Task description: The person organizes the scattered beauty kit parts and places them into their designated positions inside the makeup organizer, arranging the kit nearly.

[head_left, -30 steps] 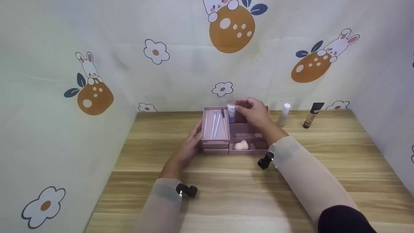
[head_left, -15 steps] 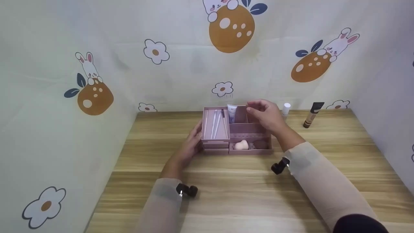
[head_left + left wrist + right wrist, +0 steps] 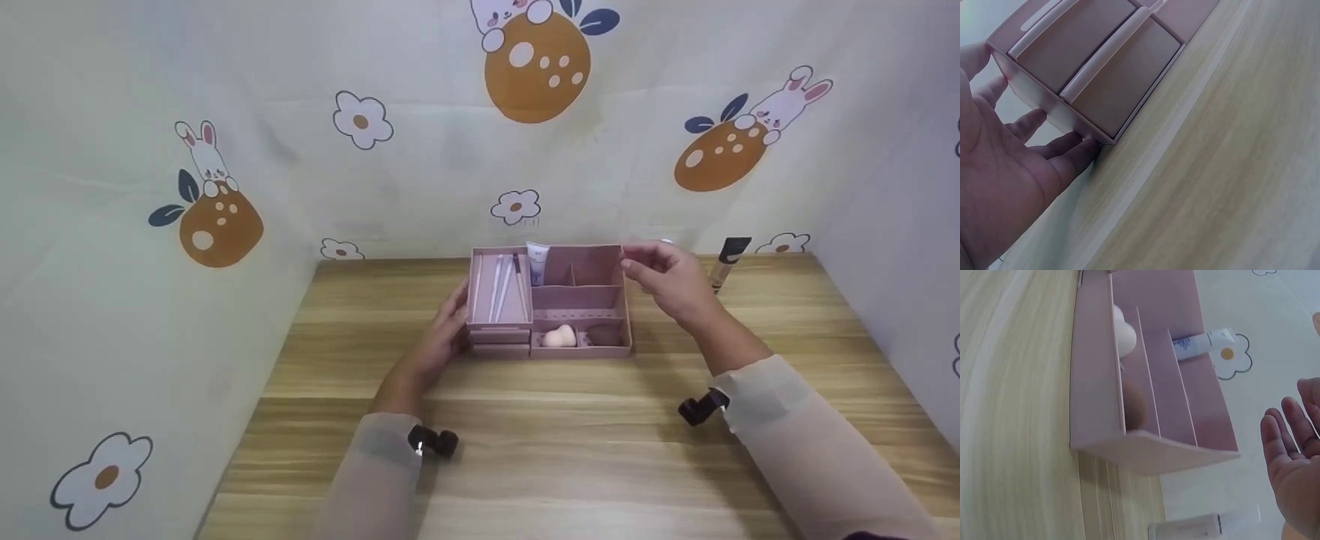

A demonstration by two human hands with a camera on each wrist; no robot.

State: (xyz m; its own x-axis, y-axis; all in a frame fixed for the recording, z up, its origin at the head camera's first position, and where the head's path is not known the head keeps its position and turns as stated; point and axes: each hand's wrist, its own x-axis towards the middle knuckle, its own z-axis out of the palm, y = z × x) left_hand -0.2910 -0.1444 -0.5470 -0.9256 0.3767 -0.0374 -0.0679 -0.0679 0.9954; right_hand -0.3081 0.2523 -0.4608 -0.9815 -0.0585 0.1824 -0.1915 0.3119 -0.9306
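A pink desk organizer (image 3: 581,352) stands on the wooden table, with drawers at its left and compartments at its right. My left hand (image 3: 439,341) touches its left side with extended fingers, seen also in the left wrist view. My right hand (image 3: 671,285) is off its right back corner, holding nothing, fingers slightly bent. A white tube (image 3: 537,264) stands upright in the back left compartment. Slim brushes (image 3: 499,289) lie in the top tray. A pale makeup sponge (image 3: 559,336) and a dark brown one (image 3: 603,334) sit in the front compartments.
A white-capped bottle (image 3: 1188,529) stands right of the organizer, mostly hidden behind my right hand in the head view. Farther right is a black-capped tube (image 3: 727,262). A patterned cloth backdrop (image 3: 427,180) rises behind the table.
My right hand has let go of the white tube, which now stands in the organizer, and has moved right past the organizer's edge toward the white-capped bottle. My left hand has stayed put.
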